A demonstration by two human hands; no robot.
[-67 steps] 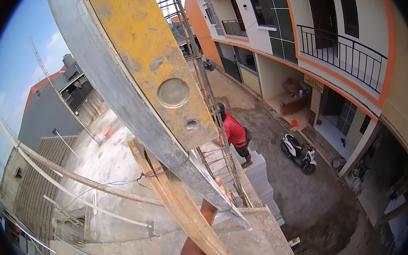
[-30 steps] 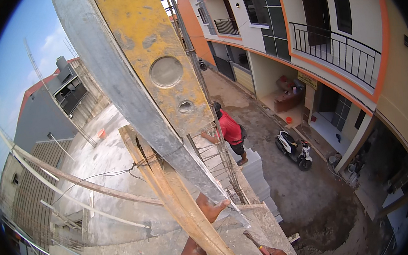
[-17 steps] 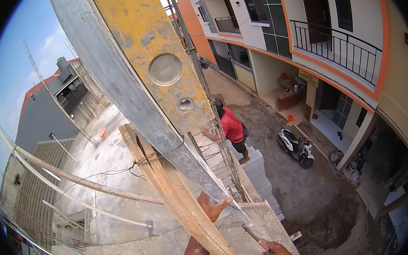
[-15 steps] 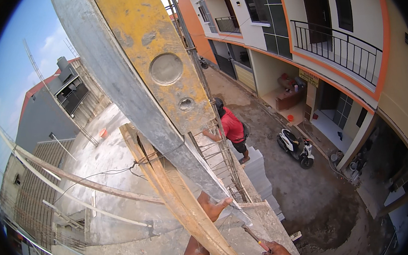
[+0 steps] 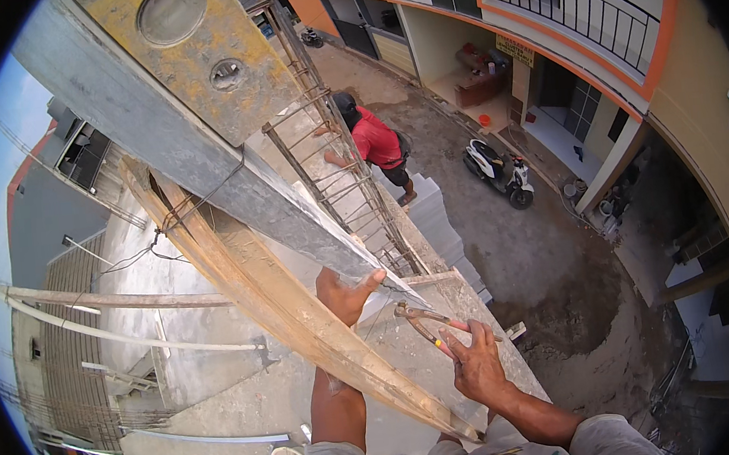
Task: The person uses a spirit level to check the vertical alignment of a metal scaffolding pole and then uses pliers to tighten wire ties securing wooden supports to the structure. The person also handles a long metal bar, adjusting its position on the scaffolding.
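Observation:
My left hand [image 5: 346, 295] reaches past a long wooden beam [image 5: 304, 326] and grips the lower edge of a grey board [image 5: 203, 168]. Its thumb is stretched along the edge; the other fingers are mostly hidden. In my right hand [image 5: 480, 363] is a pair of pincers [image 5: 405, 310] with red and yellow handles. The handles are spread, and the metal head is close to the board's lower end. Thin dark wire [image 5: 175, 220] ties the beam to the board. A yellow, mortar-stained panel [image 5: 202, 60] lies against the board's other side.
A steel rebar cage [image 5: 348, 190] runs beside the board. On its outer side stands a person in a red shirt [image 5: 376, 135]. Beyond the ledge lies a lower street with a parked scooter [image 5: 498, 172]. Light poles [image 5: 119, 294] slant at the left.
My view has tilted downward. The pincers have risen toward the board's lower end, and their handles now show spread. My left hand keeps its place on the board's edge.

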